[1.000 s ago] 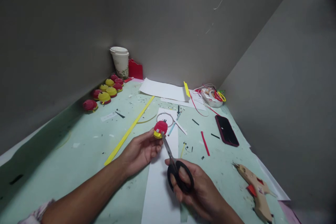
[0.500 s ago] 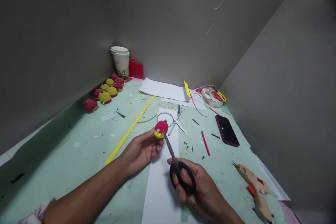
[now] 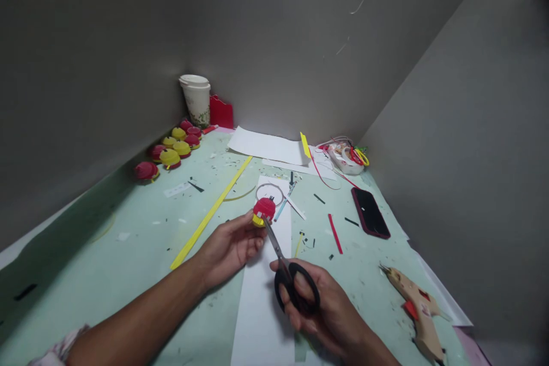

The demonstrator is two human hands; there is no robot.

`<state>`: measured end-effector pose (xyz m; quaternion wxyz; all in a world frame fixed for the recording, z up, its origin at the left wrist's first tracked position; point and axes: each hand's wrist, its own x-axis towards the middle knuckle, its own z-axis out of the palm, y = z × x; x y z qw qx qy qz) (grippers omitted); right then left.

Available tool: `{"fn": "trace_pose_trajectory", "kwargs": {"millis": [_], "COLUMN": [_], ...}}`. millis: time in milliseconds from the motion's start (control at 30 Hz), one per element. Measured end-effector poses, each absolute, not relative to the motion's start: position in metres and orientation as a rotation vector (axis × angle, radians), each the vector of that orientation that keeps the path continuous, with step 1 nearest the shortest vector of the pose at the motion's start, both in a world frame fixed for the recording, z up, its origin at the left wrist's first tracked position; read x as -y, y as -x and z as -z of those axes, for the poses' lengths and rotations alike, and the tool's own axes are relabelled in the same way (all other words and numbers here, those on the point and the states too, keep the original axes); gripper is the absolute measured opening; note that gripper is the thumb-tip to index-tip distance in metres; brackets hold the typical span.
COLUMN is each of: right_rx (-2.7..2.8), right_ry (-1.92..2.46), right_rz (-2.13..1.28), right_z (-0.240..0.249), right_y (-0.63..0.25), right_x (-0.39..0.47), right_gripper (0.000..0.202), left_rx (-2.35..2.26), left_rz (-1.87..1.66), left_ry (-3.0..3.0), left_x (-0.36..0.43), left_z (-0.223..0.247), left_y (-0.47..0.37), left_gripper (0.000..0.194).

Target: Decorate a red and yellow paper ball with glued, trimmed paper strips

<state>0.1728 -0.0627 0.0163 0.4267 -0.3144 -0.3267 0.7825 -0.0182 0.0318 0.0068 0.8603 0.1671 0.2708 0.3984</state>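
Note:
Between the fingertips of my left hand (image 3: 235, 245) is a small domed paper piece (image 3: 264, 209), red on top and yellow below, with a pale patch on its side. My right hand (image 3: 328, 303) has its thumb and fingers in the black handles of a pair of scissors (image 3: 278, 247). The scissor tips meet the near side of the paper piece; whether they pinch or only touch it I cannot tell. Beneath both hands lies a long white paper strip (image 3: 262, 320). A thin ring (image 3: 258, 193) rests on it just behind the paper piece.
Several red and yellow domed pieces (image 3: 170, 158) stand at the left near a paper cup (image 3: 196, 100). A yellow strip (image 3: 210, 214) lies left of my hands. On the right are a phone (image 3: 370, 213), a glue gun (image 3: 418, 314) and a red strip (image 3: 335, 234). Small scraps dot the table.
The scissors have shifted slightly left, their tips now lower on the paper piece. The piece has turned a little in my left fingers.

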Motion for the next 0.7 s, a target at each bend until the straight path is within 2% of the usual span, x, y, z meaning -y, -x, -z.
{"fn": "trace_pose_trajectory", "kwargs": {"millis": [700], "right_rx": [0.833], "right_ry": [0.835], "right_rz": [-1.903], "right_z": [-0.0197], "right_y": [-0.1761], "right_x": [0.0635], "right_gripper": [0.049], "left_rx": [-0.582], "left_rz": [-0.839], "left_ry": [-0.351], "left_x": [-0.032], "left_z": [-0.0079], "left_y": [0.0184], "left_gripper": [0.023]}}
